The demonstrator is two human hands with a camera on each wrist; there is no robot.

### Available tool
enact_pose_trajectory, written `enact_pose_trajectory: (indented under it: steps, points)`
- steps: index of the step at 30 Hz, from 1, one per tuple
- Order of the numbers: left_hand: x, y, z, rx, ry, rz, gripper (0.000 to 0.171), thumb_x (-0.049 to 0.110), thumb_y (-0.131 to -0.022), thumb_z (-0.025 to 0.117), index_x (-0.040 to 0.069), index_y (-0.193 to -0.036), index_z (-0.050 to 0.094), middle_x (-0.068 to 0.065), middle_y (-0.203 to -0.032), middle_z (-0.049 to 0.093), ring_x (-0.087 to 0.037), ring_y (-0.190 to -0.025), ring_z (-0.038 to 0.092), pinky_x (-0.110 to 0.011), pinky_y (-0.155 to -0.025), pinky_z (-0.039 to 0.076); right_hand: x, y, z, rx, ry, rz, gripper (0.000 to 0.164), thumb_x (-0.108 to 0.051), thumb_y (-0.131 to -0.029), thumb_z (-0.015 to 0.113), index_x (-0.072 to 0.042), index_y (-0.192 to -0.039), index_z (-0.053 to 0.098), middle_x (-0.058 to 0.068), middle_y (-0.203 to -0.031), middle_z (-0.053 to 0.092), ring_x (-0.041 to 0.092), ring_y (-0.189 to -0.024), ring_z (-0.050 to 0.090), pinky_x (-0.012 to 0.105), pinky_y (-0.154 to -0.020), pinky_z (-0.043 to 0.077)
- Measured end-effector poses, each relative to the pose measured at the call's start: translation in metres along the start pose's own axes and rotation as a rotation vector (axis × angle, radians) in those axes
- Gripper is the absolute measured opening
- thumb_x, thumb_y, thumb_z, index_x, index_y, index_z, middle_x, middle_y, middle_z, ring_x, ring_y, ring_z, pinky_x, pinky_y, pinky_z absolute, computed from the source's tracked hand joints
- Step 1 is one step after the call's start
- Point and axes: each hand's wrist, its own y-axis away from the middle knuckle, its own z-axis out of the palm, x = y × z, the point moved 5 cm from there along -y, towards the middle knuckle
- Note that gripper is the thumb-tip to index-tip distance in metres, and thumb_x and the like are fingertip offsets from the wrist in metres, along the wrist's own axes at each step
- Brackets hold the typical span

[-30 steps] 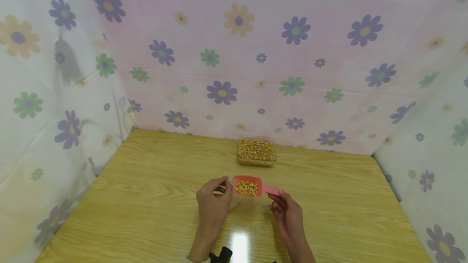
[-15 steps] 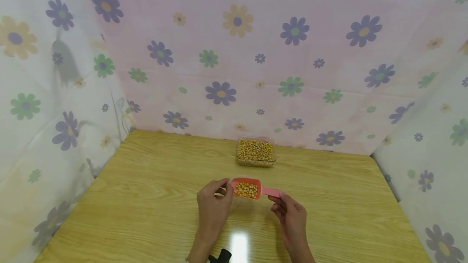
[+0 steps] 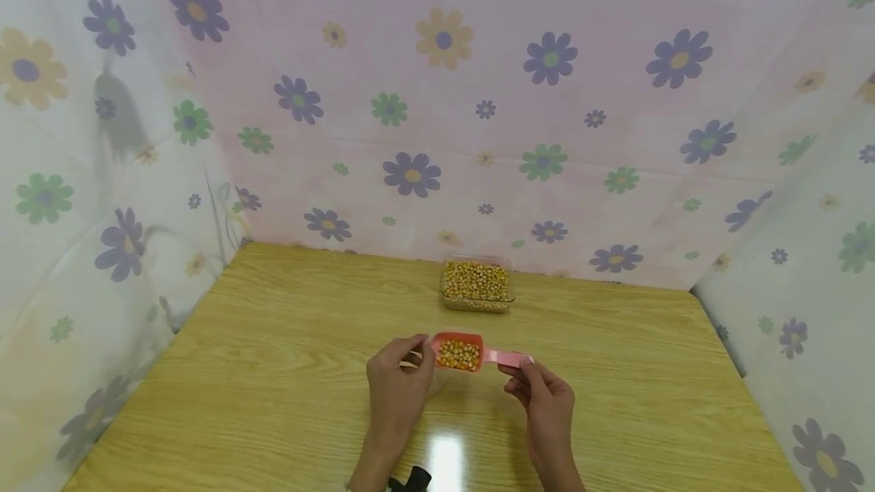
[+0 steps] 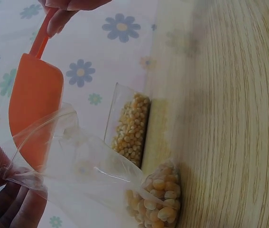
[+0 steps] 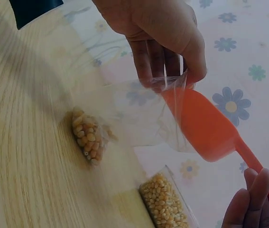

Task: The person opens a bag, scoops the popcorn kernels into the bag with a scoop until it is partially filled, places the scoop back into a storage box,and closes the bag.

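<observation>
My right hand (image 3: 549,408) grips the handle of a coral-red scoop (image 3: 438,338), whose bowl is loaded with corn kernels (image 3: 459,355). My left hand (image 3: 399,386) pinches the rim of a clear plastic bag (image 4: 91,166) between thumb and fingers. In both wrist views the scoop's front end sits inside the bag's mouth. The bag hangs down to the table, and a clump of kernels (image 5: 89,137) fills its bottom. From the head view the bag is mostly hidden under the scoop and left hand.
A clear rectangular container (image 3: 513,299) full of corn kernels stands farther back on the wooden table (image 3: 307,370), near the flowered cloth (image 3: 485,158). Similar cloth hangs at both sides. A dark device (image 3: 415,479) is worn on the left wrist.
The scoop has shifted slightly left and a little toward me, its front end staying by the left hand. The right hand has moved slightly nearer. The left hand has barely moved.
</observation>
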Motion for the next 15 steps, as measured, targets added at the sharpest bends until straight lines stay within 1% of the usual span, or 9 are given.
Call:
enact_pose_trajectory:
  steps: [2, 7, 10, 15]
  points:
    - [0.0, 0.001, 0.0, 0.001, 0.002, -0.003, 0.01, -0.004, -0.086, 0.074, -0.001, -0.094, 0.08, -0.009, -0.081, 0.075, -0.008, -0.061, 0.066, -0.016, -0.05, 0.054, -0.002, 0.001, 0.001, -0.001, 0.017, -0.011, 0.024, -0.015, -0.104, 0.059, 0.004, -0.101, 0.073, 0.001, -0.078, 0.077, 0.008, -0.061, 0.065, 0.024, -0.068, 0.06]
    - [0.001, 0.0, -0.001, 0.01, -0.003, 0.013, 0.009, -0.004, -0.086, 0.074, -0.001, -0.093, 0.08, -0.009, -0.08, 0.075, -0.008, -0.06, 0.066, -0.016, -0.05, 0.054, -0.007, 0.003, 0.003, 0.0, 0.056, -0.043, 0.031, -0.015, -0.105, 0.058, 0.013, -0.109, 0.07, 0.0, -0.078, 0.077, 0.008, -0.06, 0.065, 0.024, -0.069, 0.061]
    - [0.001, 0.0, -0.002, 0.012, -0.007, 0.019, 0.009, -0.004, -0.086, 0.074, -0.001, -0.092, 0.08, -0.009, -0.08, 0.075, -0.009, -0.06, 0.066, -0.016, -0.05, 0.054, -0.01, 0.005, 0.004, -0.004, 0.067, -0.049, 0.033, -0.014, -0.105, 0.057, 0.016, -0.113, 0.069, -0.001, -0.079, 0.077, 0.008, -0.061, 0.065, 0.024, -0.069, 0.061]
    - [0.001, 0.0, -0.002, 0.0, -0.012, 0.011, 0.008, -0.003, -0.086, 0.075, -0.001, -0.092, 0.08, -0.009, -0.081, 0.075, -0.009, -0.06, 0.066, -0.016, -0.051, 0.054, -0.014, 0.007, 0.006, 0.002, 0.089, -0.071, 0.033, -0.013, -0.105, 0.057, 0.017, -0.115, 0.068, -0.001, -0.079, 0.078, 0.009, -0.062, 0.066, 0.025, -0.07, 0.061]
